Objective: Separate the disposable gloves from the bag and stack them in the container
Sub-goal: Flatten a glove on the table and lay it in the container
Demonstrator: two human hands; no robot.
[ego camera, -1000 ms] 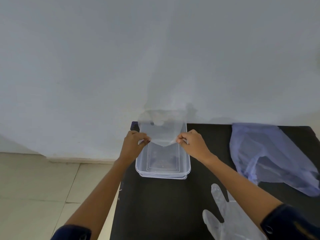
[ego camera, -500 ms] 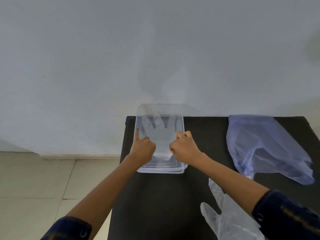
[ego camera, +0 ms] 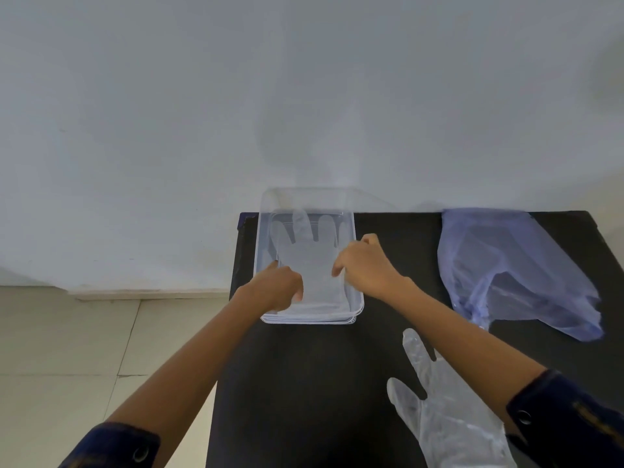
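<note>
While both hands, left hand [ego camera: 278, 287] and right hand [ego camera: 366, 268], rest apart on the thin clear plastic glove [ego camera: 309, 255] in the clear rectangular container [ego camera: 358, 298]: press cuff flat, fingers spread.

From my remote screen the light is soft and even, rather cool, with no hard shadows. The wall [ego camera: 304, 79] shows only faint grey patches, darker at the upper right corner. The black table [ego camera: 304, 383] reflects almost nothing, so I see little detail on it. The clear container [ego camera: 358, 309] has thin bright lines on its rim, and the loose glove [ego camera: 445, 417] has small glints. The wide lens bends the table edges outward. The sleeves at the bottom corners look slightly soft.
</note>
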